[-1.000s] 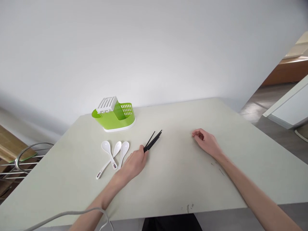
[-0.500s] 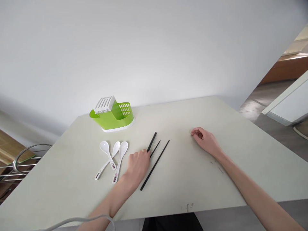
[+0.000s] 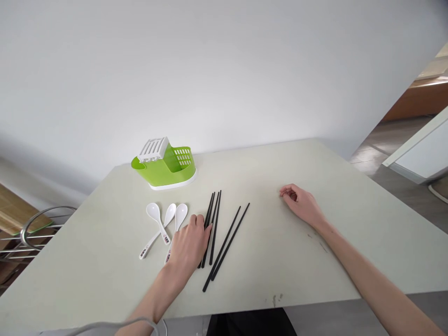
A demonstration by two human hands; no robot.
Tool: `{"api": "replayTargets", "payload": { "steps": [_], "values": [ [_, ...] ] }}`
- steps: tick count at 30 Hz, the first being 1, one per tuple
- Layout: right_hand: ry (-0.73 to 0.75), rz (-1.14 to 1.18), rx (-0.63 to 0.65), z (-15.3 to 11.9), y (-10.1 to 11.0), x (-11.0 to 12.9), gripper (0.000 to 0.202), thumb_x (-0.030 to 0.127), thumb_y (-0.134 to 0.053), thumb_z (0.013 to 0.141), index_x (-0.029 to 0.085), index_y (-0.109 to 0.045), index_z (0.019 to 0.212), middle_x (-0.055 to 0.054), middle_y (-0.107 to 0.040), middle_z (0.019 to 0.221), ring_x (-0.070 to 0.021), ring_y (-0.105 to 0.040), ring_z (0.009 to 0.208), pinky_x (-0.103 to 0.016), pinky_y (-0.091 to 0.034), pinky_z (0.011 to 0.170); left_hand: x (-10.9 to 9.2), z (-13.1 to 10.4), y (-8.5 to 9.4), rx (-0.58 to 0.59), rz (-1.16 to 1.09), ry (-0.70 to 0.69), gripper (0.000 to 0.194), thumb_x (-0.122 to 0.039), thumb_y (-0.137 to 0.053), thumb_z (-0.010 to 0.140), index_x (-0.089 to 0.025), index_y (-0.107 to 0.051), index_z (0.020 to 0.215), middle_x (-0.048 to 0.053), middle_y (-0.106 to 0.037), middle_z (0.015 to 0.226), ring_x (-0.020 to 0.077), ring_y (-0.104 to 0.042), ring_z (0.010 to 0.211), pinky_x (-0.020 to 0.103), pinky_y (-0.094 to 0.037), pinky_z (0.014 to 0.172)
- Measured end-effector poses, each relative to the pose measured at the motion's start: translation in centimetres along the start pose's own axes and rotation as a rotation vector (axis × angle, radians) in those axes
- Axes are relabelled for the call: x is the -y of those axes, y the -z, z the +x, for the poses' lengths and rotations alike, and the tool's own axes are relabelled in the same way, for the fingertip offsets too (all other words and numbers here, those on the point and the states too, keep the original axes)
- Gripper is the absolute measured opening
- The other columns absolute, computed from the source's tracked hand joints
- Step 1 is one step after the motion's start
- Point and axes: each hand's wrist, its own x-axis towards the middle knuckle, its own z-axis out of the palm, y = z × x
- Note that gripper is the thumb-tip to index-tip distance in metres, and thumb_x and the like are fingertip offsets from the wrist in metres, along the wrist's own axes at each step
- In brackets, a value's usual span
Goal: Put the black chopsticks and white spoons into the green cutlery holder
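Several black chopsticks [image 3: 216, 228] lie side by side near the middle of the table, and my left hand [image 3: 191, 240] rests over their left edge. Its fingers are bent against them, with the thumb on the chopsticks. Two more chopsticks [image 3: 231, 242] lie slanted to the right, apart from that group. Left of my left hand are three white spoons [image 3: 154, 212], two of them crossed; the hand partly covers the handle of the rightmost one. My right hand [image 3: 301, 203] rests on the table at the right, fingers curled together, with nothing visible in it.
A green and white utensil holder [image 3: 164, 170] stands at the back left, near the wall. A metal rack [image 3: 31, 238] is beyond the table's left edge. A grey cable [image 3: 115, 324] crosses near the front left, by my left forearm.
My left hand has shifted slightly left, and more chopsticks now show spread beside it. Two chopsticks lie together on the right. My right hand has stayed in place.
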Motion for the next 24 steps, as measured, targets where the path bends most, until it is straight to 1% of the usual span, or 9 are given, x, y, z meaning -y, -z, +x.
{"api": "replayTargets", "payload": {
  "steps": [2,5,7,9,12,15,17,20,24],
  "values": [
    [0.004,0.004,-0.003,0.0,0.0,0.1,0.02,0.032,-0.051,0.088,0.025,-0.067,0.099,-0.006,-0.077,0.099,-0.0205,-0.064,0.077,-0.036,-0.049,0.077,1.5,-0.3,-0.6,-0.134,-0.079,-0.04,0.033,-0.038,-0.035,0.11,-0.018,-0.06,0.12,0.015,-0.067,0.12,0.0298,-0.071,0.098,0.037,-0.055,0.073],
    [0.002,0.007,-0.005,-0.1,0.1,0.2,0.02,0.032,-0.051,0.089,0.025,-0.067,0.099,-0.006,-0.077,0.099,-0.0204,-0.063,0.076,-0.035,-0.049,0.076,4.2,-0.5,-1.5,-0.373,-0.158,-0.095,0.033,-0.039,-0.037,0.108,-0.019,-0.059,0.122,0.016,-0.066,0.124,0.032,-0.065,0.112,0.046,-0.052,0.097],
    [0.001,0.008,-0.002,-0.2,0.2,0.2,0.02,0.033,-0.051,0.089,0.025,-0.067,0.099,-0.006,-0.077,0.099,-0.0203,-0.063,0.076,-0.035,-0.048,0.075,6.1,-0.6,-2.2,-0.498,-0.176,-0.065,0.038,-0.043,-0.038,0.107,-0.018,-0.057,0.128,0.019,-0.061,0.133,0.0354,-0.058,0.124,0.051,-0.046,0.108],
    [-0.001,0.009,0.004,-0.2,0.2,0.3,0.02,0.033,-0.05,0.09,0.025,-0.067,0.099,-0.007,-0.077,0.099,-0.0203,-0.063,0.076,-0.034,-0.048,0.074,7.7,-0.8,-3.1,-0.558,-0.201,0.006,0.05,-0.05,-0.042,0.104,-0.016,-0.051,0.139,0.022,-0.052,0.147,0.0399,-0.049,0.137,0.056,-0.041,0.113],
    [-0.008,0.007,0.004,-0.2,0.3,0.4,0.02,0.033,-0.05,0.089,0.026,-0.067,0.098,-0.006,-0.077,0.099,-0.0201,-0.063,0.076,-0.034,-0.047,0.074,9.2,-1.4,-4.4,-0.518,-0.278,0.115,0.076,-0.064,-0.046,0.098,-0.013,-0.037,0.153,0.025,-0.039,0.16,0.0436,-0.036,0.149,0.062,-0.036,0.118],
    [-0.013,0.003,-0.005,-0.2,0.2,0.5,0.02,0.032,-0.05,0.088,0.026,-0.067,0.097,-0.005,-0.077,0.099,-0.02,-0.063,0.076,-0.035,-0.047,0.076,10.0,-2.1,-5.0,-0.408,-0.362,0.219,0.091,-0.071,-0.047,0.093,-0.011,-0.03,0.159,0.026,-0.04,0.16,0.0433,-0.037,0.149,0.063,-0.037,0.118],
    [-0.015,0.004,-0.005,-0.2,0.2,0.5,0.02,0.032,-0.05,0.088,0.026,-0.067,0.097,-0.005,-0.077,0.099,-0.0201,-0.063,0.077,-0.035,-0.047,0.076,10.4,-2.4,-4.9,-0.361,-0.385,0.293,0.094,-0.074,-0.047,0.091,-0.009,-0.033,0.157,0.026,-0.045,0.154,0.044,-0.042,0.146,0.063,-0.039,0.116],
    [-0.016,0.004,-0.002,-0.2,0.3,0.5,0.02,0.032,-0.051,0.088,0.025,-0.067,0.097,-0.006,-0.077,0.099,-0.0202,-0.063,0.077,-0.035,-0.047,0.075,11.1,-2.6,-4.3,-0.322,-0.384,0.397,0.097,-0.078,-0.047,0.085,-0.004,-0.043,0.149,0.028,-0.049,0.144,0.0452,-0.051,0.136,0.061,-0.044,0.11],
    [-0.01,-0.004,-0.009,-0.3,0.2,0.4,0.02,0.032,-0.05,0.088,0.026,-0.067,0.097,-0.005,-0.077,0.099,-0.0202,-0.064,0.078,-0.035,-0.047,0.075,11.7,-2.3,-3.8,-0.264,-0.363,0.438,0.098,-0.08,-0.047,0.081,-0.003,-0.049,0.141,0.027,-0.057,0.133,0.0452,-0.057,0.128,0.057,-0.048,0.106]
  ]
}}
